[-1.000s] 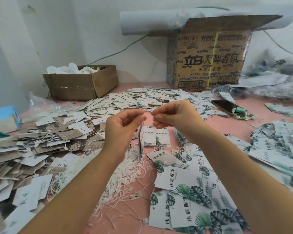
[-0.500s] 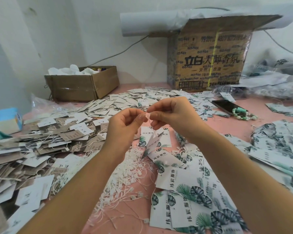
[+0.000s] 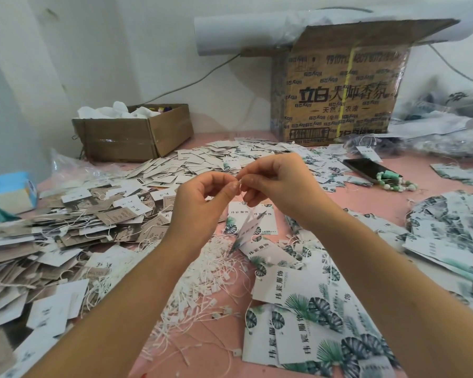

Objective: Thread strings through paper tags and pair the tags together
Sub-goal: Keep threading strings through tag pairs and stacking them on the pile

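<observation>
With left hand (image 3: 200,197) and right hand (image 3: 279,184) raised over the middle of the bench (image 3: 421,184), pinched the thin white string (image 3: 243,199) between thumb and forefinger on each side, fingertips touching. Closed the small gap seen between the hands a second earlier and brought both pinches to one spot. Let the dangling tags (image 3: 247,230) hang on the string just below the fingers, at 6 o'clock from the pinch. Showed them tilted and splayed like two leaves, no longer edge-on as before.

Judged this to be the fastening step: threading apparently done, string ends now being joined. Could not make out a snapped clasp at this size.

Saw the heap of loose strings (image 3: 202,282) under the wrists at 6 o'clock, leaf-print tags (image 3: 311,309) at 4 o'clock, brown and white tags (image 3: 66,227) at 9 o'clock, and a further spread of tags (image 3: 202,165) toward 12 o'clock.

Reckoned one pair nearly finished — ready to drop onto a pile once closed — with most of the job left undone, going by those heaps.
</observation>
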A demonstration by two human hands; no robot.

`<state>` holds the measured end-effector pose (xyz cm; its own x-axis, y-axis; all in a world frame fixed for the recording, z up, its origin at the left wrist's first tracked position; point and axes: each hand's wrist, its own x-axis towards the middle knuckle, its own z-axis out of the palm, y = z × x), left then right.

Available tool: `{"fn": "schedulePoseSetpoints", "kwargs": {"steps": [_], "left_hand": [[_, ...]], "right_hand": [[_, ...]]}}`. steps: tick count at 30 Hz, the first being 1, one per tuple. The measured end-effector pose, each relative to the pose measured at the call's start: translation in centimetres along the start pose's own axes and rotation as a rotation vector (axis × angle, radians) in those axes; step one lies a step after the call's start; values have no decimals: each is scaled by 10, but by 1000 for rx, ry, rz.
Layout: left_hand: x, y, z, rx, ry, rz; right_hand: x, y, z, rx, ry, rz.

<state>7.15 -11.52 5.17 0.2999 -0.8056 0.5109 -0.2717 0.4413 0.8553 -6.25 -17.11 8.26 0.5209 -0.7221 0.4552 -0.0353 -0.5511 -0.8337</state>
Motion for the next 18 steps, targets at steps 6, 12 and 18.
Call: {"fn": "schedulePoseSetpoints", "kwargs": {"steps": [6,12,18], "left_hand": [[-1,4,-1,80,-14,52],[-1,9,-5,-130,-31,-94],[1,5,-9,-189,-83,-196]], "right_hand": [[-1,-1,-1,45,-14,41],[-3,-3,0,202,-99,85],[-4,-6,3,251,-174,91]]}}
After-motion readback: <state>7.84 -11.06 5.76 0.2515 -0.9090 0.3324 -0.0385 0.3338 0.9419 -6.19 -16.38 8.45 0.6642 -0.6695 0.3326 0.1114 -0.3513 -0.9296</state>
